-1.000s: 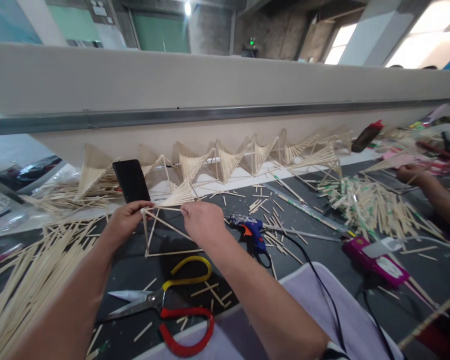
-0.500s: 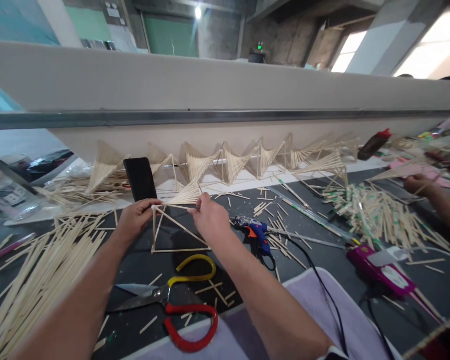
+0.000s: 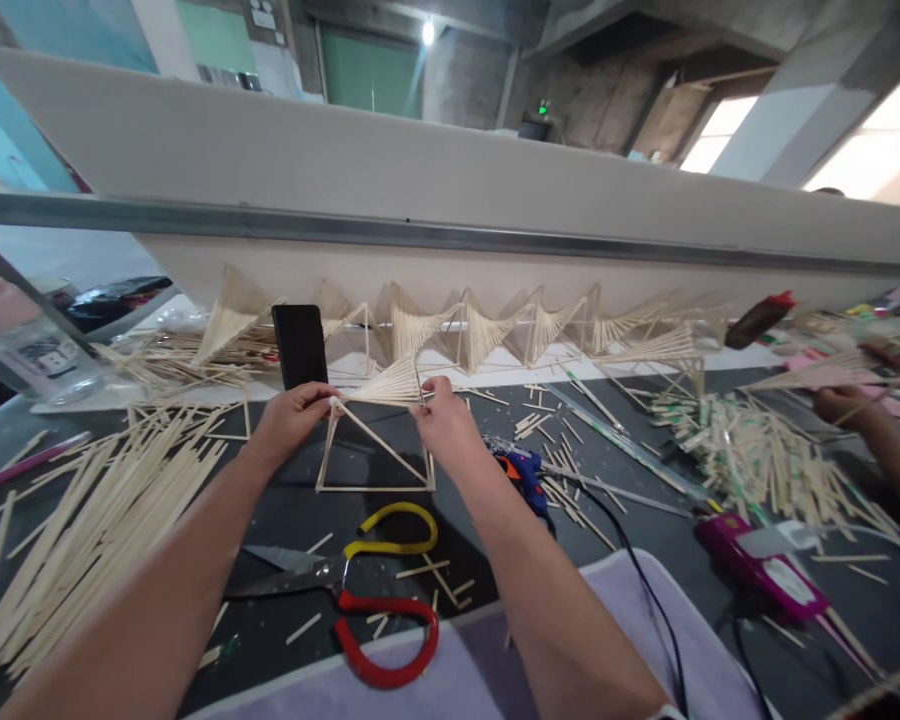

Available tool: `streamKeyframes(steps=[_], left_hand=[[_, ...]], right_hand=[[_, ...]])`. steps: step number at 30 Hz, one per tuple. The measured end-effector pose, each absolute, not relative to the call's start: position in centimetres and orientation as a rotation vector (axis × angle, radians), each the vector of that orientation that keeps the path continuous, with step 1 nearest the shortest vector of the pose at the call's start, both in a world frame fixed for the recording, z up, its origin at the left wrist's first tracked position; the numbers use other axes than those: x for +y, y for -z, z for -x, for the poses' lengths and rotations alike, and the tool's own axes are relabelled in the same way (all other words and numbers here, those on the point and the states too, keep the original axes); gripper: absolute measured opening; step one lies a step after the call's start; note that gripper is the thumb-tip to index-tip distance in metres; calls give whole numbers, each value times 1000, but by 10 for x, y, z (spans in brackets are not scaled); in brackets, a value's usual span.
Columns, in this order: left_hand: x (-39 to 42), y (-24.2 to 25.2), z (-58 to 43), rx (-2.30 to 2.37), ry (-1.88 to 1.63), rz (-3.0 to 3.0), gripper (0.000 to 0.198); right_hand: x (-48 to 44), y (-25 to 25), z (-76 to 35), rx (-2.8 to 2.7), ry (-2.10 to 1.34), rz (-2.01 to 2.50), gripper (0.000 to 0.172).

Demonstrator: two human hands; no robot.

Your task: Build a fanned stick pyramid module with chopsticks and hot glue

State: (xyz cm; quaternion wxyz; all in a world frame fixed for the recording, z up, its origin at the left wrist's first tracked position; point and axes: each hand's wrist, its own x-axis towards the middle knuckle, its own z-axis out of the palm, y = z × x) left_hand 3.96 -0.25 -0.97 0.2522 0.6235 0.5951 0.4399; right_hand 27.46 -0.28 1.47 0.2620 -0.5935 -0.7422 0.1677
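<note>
A square frame of thin pale wooden sticks [image 3: 375, 455] stands on the dark grey table [image 3: 645, 530], between the left hand [image 3: 294, 415] and right hand [image 3: 444, 425]. Behind it leans a black rectangular phone [image 3: 300, 345]. Before it lie scissors with yellow and red handles [image 3: 360, 590]; right of it, a blue glue gun [image 3: 521, 470]; far left, a heap of long pale sticks [image 3: 90, 530].
</note>
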Motion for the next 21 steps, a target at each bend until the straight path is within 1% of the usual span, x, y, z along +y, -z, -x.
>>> streamKeyframes(steps=[4, 7, 13, 18, 21], left_hand=[[0, 12, -39, 1617, -1184, -1677, 25], [-1, 9, -41, 1630, -1168, -1668, 24], [-4, 6, -42, 1650, -1180, -1653, 23], [-3, 6, -42, 1546, -1225, -1553, 21], [-2, 8, -43, 1462, -1261, -1423, 19]], right_hand=[[-3, -18, -280, -2069, -381, 1686, 25], [-2, -17, -285, -2082, -375, 1665, 23], [9, -5, -286, -1957, -480, 1456, 16], [12, -1, -282, -1861, -617, 1467, 17], [11, -1, -282, -1855, -633, 1451, 16]])
